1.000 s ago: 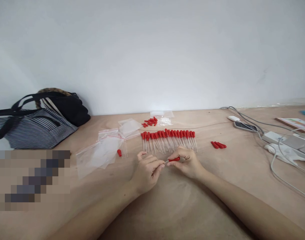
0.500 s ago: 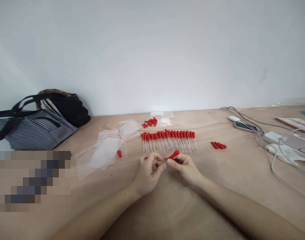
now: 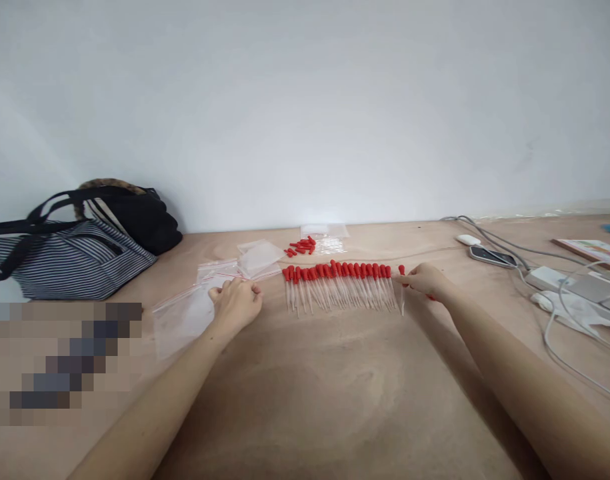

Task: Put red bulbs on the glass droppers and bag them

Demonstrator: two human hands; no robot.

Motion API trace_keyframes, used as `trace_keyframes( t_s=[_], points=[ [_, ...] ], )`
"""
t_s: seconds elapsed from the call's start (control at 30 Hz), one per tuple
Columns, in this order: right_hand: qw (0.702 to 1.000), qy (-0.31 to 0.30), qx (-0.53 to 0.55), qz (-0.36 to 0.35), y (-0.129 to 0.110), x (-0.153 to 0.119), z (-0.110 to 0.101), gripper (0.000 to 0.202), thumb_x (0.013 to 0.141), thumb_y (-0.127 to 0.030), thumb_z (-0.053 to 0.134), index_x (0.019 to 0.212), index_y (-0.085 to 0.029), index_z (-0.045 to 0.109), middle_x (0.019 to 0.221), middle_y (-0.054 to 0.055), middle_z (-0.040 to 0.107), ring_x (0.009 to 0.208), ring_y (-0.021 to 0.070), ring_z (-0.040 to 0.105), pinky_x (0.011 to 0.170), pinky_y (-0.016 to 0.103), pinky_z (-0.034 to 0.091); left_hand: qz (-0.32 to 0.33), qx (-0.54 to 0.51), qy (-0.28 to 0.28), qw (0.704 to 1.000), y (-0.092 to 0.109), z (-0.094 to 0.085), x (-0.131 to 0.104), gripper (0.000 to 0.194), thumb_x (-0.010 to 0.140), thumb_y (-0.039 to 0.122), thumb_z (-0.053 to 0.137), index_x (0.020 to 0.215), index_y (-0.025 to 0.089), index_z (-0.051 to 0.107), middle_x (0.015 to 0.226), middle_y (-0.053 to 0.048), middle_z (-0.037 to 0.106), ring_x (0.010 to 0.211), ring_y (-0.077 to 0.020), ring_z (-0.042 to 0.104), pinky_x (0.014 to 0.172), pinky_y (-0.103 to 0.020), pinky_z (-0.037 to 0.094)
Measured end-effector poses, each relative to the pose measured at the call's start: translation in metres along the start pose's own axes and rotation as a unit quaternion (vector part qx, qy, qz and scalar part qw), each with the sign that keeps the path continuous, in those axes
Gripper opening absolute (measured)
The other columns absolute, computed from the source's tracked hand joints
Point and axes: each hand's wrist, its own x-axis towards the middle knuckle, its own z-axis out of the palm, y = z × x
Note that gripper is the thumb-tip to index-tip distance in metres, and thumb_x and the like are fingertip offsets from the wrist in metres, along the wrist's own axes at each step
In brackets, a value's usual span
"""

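Observation:
A row of droppers [image 3: 339, 287] with red rubber bulbs and clear tubes lies across the middle of the table. At the row's right end, my right hand [image 3: 425, 279] pinches a single dropper [image 3: 401, 271], its bulb up and its tube pointing toward me. My left hand [image 3: 236, 301] is lowered with curled fingers beside the clear zip bags [image 3: 185, 317], over the spot where a loose red bulb and thin tubes lay. Its fingertips are hidden, and so is anything between them.
Loose red bulbs [image 3: 301, 247] and a bag of clear tubes [image 3: 329, 244] lie at the back. A striped bag [image 3: 79, 260] stands on the left. Cables [image 3: 549, 327], a power strip [image 3: 585, 283] and a dark handheld device [image 3: 491, 256] occupy the right side.
My hands have parted from the middle. The right one has carried a dropper to the row's right end, now partly covering the small red bulbs there; the left has moved left to the bags.

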Motion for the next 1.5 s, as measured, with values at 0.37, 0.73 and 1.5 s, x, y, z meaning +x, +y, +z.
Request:
trace_keyframes(
  t_s=[0.37,0.73,1.5],
  points=[
    [0.997,0.020,-0.062,-0.028,0.001,0.012,0.016,0.044,0.067,-0.057,0.053,0.047,-0.017,0.053,0.048,0.006,0.054,0.048,0.0172,0.052,0.047,0.027,0.034,-0.022,0.147,0.047,0.988,0.004,0.001,0.010,0.034,0.072,0.034,0.046,0.080,0.008,0.066,0.089,-0.021,0.061,0.091,-0.0342,0.049,0.078,-0.045,0.026],
    [0.987,0.134,-0.089,-0.027,0.048,-0.021,-0.028,0.030,0.068,-0.047,0.054,0.068,-0.019,0.064,0.071,0.007,0.066,0.066,0.0197,0.059,0.054,0.027,0.037,-0.056,0.116,-0.027,0.991,0.013,0.006,0.022,0.032,0.071,0.025,0.043,0.081,0.007,0.067,0.092,-0.024,0.062,0.092,-0.0377,0.051,0.076,-0.047,0.027],
    [0.937,0.202,-0.013,-0.285,0.003,-0.059,0.026,0.019,0.079,-0.034,0.048,0.077,-0.019,0.059,0.078,0.008,0.063,0.078,0.0220,0.054,0.068,0.033,0.041,0.368,-0.127,0.184,0.903,0.050,0.027,-0.057,0.019,0.088,0.018,0.042,0.083,0.021,0.059,0.072,0.002,0.066,0.074,-0.0148,0.057,0.092,-0.039,0.019]
  ],
)
